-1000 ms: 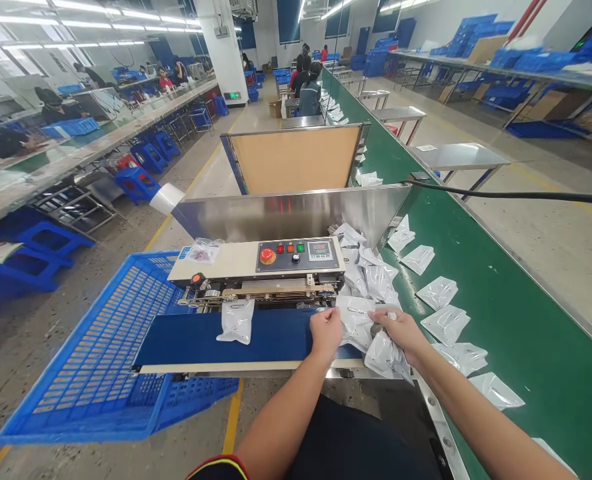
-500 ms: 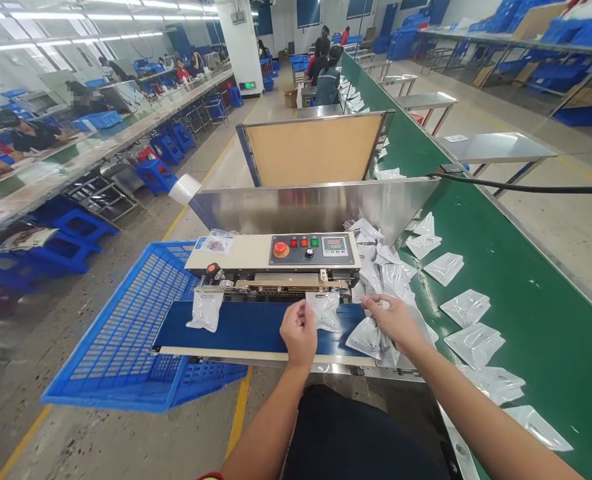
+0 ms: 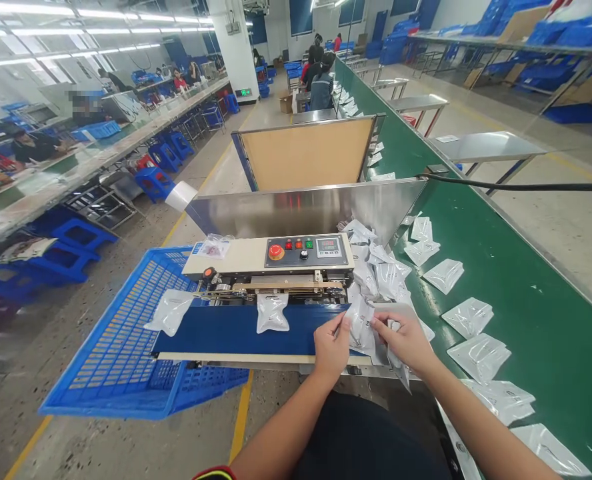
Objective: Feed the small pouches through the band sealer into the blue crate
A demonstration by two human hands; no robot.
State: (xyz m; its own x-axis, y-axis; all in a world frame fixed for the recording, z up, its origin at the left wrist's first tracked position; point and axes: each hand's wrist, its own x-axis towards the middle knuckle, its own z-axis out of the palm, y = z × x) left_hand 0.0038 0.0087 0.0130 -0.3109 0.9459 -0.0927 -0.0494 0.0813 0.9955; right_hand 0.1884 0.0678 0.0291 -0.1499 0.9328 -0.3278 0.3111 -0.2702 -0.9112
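Note:
My left hand [image 3: 332,347] and my right hand [image 3: 407,340] pinch the two sides of one clear plastic pouch [image 3: 360,325] at the right end of the sealing machine's blue belt [image 3: 236,330]. Under my right hand hangs another pouch [image 3: 399,371]. On the belt a pouch [image 3: 272,312] sits under the sealer's rail. One more pouch [image 3: 169,312] tips off the belt's left end over the blue crate [image 3: 106,353]. A heap of pouches [image 3: 376,267] lies just beyond my hands.
The sealer's control panel [image 3: 306,251] has a red button and a display. Several pouches [image 3: 469,317] lie on the green conveyor [image 3: 516,280] at my right. A black cable [image 3: 516,187] crosses above it. Other people sit at benches far off and at left.
The pouch I fed on the belt has travelled left under the rail; the earlier one has reached the left end and tips into the crate. Both hands have taken hold of a new pouch.

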